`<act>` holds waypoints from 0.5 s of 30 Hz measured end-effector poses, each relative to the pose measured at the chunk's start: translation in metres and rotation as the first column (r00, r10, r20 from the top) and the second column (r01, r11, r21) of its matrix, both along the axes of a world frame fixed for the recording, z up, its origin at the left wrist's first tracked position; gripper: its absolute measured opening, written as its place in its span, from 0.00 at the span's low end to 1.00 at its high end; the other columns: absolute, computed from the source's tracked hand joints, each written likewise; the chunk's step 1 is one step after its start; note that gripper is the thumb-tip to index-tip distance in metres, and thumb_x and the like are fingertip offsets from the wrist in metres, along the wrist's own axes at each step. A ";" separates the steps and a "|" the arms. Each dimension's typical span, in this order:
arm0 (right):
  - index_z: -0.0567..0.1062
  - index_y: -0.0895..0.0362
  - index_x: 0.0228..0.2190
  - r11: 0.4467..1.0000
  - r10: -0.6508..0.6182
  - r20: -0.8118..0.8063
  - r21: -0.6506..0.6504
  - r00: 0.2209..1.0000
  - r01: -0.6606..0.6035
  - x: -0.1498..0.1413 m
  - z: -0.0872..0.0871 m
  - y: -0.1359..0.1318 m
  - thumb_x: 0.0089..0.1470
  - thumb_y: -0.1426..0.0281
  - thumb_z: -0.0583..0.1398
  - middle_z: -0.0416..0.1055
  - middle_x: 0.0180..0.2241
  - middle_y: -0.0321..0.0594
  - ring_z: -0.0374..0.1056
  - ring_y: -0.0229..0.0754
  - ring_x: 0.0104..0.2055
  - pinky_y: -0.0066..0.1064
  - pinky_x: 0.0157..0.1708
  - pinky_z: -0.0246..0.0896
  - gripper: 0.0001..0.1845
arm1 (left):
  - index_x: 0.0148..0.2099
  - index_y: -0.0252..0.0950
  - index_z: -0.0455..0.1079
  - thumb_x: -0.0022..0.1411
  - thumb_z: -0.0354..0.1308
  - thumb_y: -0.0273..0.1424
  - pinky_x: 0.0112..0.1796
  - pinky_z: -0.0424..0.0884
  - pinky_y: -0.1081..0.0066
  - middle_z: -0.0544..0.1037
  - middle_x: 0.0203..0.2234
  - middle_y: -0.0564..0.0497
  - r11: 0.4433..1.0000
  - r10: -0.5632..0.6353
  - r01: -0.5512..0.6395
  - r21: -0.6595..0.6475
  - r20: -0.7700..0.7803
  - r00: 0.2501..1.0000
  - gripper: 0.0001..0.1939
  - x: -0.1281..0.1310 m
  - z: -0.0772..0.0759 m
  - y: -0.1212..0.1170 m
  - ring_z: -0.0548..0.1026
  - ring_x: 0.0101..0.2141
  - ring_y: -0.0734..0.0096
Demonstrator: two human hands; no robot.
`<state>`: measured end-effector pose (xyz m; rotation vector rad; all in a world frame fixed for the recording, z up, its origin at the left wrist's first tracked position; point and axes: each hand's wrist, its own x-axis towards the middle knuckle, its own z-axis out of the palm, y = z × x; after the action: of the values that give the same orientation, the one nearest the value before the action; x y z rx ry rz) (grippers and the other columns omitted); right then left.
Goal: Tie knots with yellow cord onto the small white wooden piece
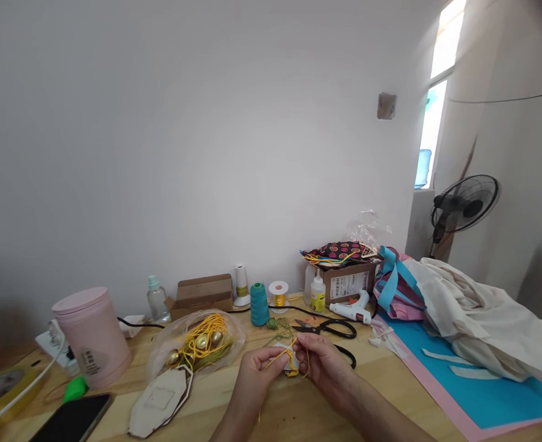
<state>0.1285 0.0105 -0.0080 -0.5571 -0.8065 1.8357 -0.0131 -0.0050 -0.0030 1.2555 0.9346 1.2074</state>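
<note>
Both hands meet above the wooden table, pinching a thin yellow cord (292, 363). My left hand (262, 366) has its thumb and forefinger closed on the cord from the left. From the right, my right hand (322, 363) pinches a strand near its top, and a loose end hangs by its fingers. Between the hands the cord forms a knotted bunch, with something white and small partly hidden behind it. Just beyond my right hand lie black-handled scissors (342, 326). Thin green cord (277, 325) lies tangled behind the hands.
A teal thread cone (259, 305), a glue bottle (318, 293) and a white glue gun (354, 308) stand or lie behind. Left are a plastic bag (234, 328) of yellow cords, card pieces (158, 402), a phone (75, 420) and a pink canister (98, 344). Fabric (477, 313) is piled right.
</note>
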 end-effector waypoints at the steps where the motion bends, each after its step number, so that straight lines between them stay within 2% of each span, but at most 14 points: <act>1: 0.71 0.62 0.19 1.000 0.002 -0.005 -0.006 1.000 -0.002 0.000 0.000 0.000 0.41 0.70 0.61 0.63 0.18 0.33 0.56 0.28 0.19 0.20 0.20 0.50 0.07 | 0.30 0.33 0.75 0.45 0.59 0.32 0.30 0.65 0.75 0.78 0.23 0.49 1.000 -0.004 0.004 0.008 0.010 1.000 0.09 0.000 0.000 -0.001 0.72 0.26 0.70; 4: 0.71 0.62 0.20 1.000 0.010 -0.028 -0.012 1.000 -0.010 -0.001 0.000 0.000 0.42 0.71 0.61 0.64 0.19 0.34 0.56 0.29 0.19 0.20 0.19 0.50 0.06 | 0.32 0.32 0.75 0.48 0.57 0.32 0.30 0.64 0.75 0.78 0.23 0.49 0.999 -0.022 0.022 0.028 0.019 1.000 0.10 -0.001 -0.001 -0.001 0.71 0.26 0.71; 8: 0.71 0.62 0.19 1.000 0.009 -0.060 -0.011 0.998 -0.010 -0.001 -0.001 -0.001 0.41 0.72 0.61 0.65 0.20 0.34 0.58 0.29 0.20 0.20 0.21 0.51 0.05 | 0.27 0.33 0.75 0.46 0.58 0.32 0.27 0.63 0.76 0.78 0.20 0.51 1.000 -0.013 0.013 0.008 -0.009 1.000 0.08 -0.001 -0.002 0.003 0.70 0.23 0.72; 15: 0.70 0.62 0.19 1.000 0.015 -0.082 -0.006 0.997 -0.015 0.000 0.000 -0.002 0.40 0.74 0.61 0.66 0.19 0.35 0.59 0.29 0.21 0.21 0.22 0.52 0.05 | 0.26 0.33 0.75 0.46 0.57 0.29 0.27 0.64 0.74 0.77 0.19 0.51 0.994 0.074 -0.063 0.089 -0.128 0.989 0.07 0.000 0.003 0.000 0.71 0.23 0.70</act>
<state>0.1290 0.0088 -0.0077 -0.4780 -0.7521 1.8632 -0.0133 -0.0051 0.0004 1.3932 1.0389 1.2409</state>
